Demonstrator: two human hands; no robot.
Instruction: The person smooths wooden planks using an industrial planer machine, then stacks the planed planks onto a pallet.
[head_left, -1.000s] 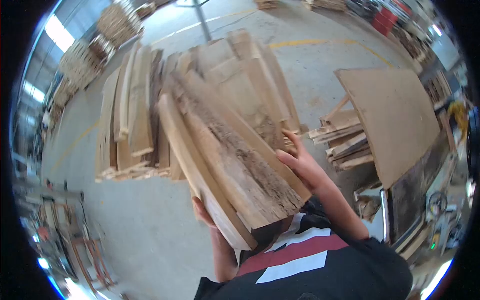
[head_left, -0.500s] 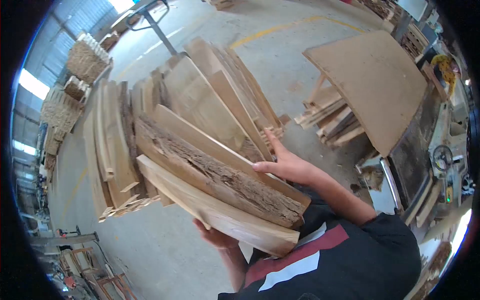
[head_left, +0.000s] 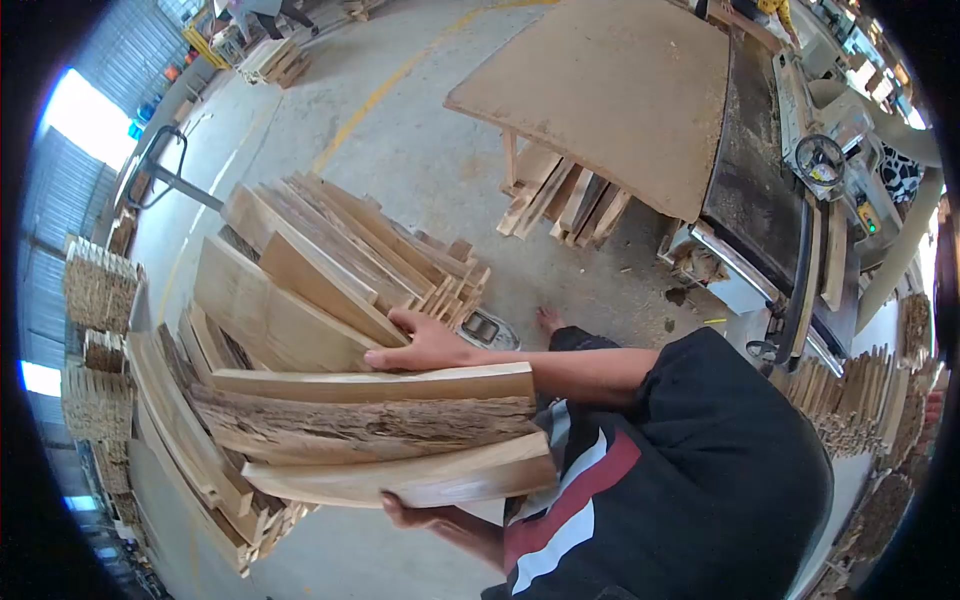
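My left hand [head_left: 410, 512] is curled against the lower side of a pale wooden plank [head_left: 410, 482], its thumb on the edge and its other fingers mostly hidden. Behind that plank lie a bark-edged plank [head_left: 370, 425] and another light plank [head_left: 450, 382], grouped with it close to my body. My right hand [head_left: 430, 343] closes at the near end of a wide wooden board [head_left: 275, 310], thumb on one side. Its fingers reach over a narrower brown board [head_left: 325, 285] leaning beside it.
Stacked boards [head_left: 350, 225] stand on the far side, more [head_left: 180, 430] to the left. A pallet truck handle [head_left: 165, 170] rises behind. A brown panel table [head_left: 610, 100] adjoins a machine with a handwheel [head_left: 820, 160]. Cut lumber [head_left: 565, 200] lies under the panel. Wood bundles [head_left: 100, 290] line the left wall.
The view has turned rightward, so the panel table and machine sit further left. The planks by my body now lie more level, and my right hand has shifted onto the wide board's end.
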